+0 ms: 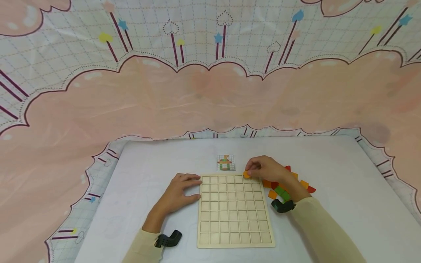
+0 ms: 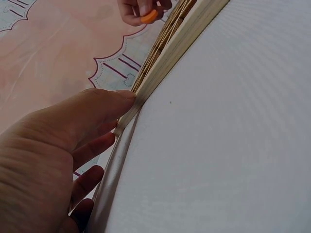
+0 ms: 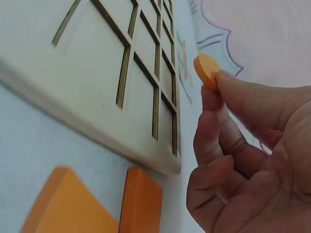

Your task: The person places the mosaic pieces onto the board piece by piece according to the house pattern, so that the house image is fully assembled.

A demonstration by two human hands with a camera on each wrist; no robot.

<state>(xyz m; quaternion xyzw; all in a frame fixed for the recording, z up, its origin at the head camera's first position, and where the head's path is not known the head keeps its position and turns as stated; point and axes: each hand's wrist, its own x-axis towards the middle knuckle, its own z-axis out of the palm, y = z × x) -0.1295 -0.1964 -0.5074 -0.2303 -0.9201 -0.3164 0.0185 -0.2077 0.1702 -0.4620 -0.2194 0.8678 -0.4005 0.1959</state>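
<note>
A wooden grid board (image 1: 227, 216) of square cells lies flat in the middle of the table. My left hand (image 1: 179, 193) rests at its upper left edge, fingers spread and fairly straight, with thumb and fingertips touching the rim in the left wrist view. Between thumb and fingers my right hand (image 1: 267, 171) pinches an orange piece with a rounded edge (image 3: 207, 72). In the head view that piece is over the board's top row, right of centre; the right wrist view shows it raised off the surface. No pieces sit in the visible cells.
A small printed card (image 1: 225, 162) with a coloured house-like pattern lies beyond the board. Right of the board is a loose group of orange, red and green blocks (image 1: 282, 193), partly covered by my right forearm. A patterned curtain (image 1: 210, 98) hangs behind the white table (image 1: 158, 157).
</note>
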